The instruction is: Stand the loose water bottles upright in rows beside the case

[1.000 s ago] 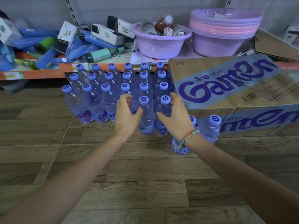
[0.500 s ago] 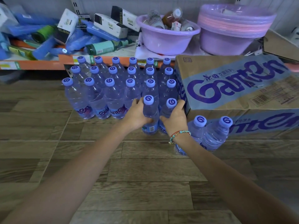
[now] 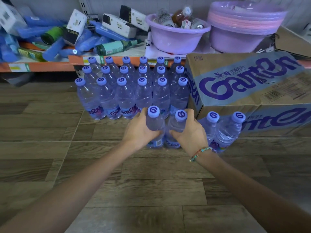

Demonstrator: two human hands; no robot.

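Note:
Clear water bottles with purple caps stand upright in three rows [image 3: 127,91] on the wooden floor, left of the cardboard Ganten case [image 3: 252,84]. In front of the rows, my left hand [image 3: 140,130] grips one upright bottle [image 3: 154,121]. My right hand [image 3: 189,132] grips a second upright bottle [image 3: 178,123] right beside it. Both bottles stand on the floor, touching each other. Two more bottles [image 3: 223,130] stand upright to the right, against the front of the case.
A low orange-edged shelf [image 3: 50,65] runs behind the bottles, piled with blue packs, white boxes and green rolls. A purple basin [image 3: 176,37] with bottles and stacked purple basins [image 3: 244,26] sit on it. Bare wooden floor [image 3: 151,182] lies toward me.
Both hands closed around the two front bottles and drew them toward me, away from the rows. The camera moved closer and tilted.

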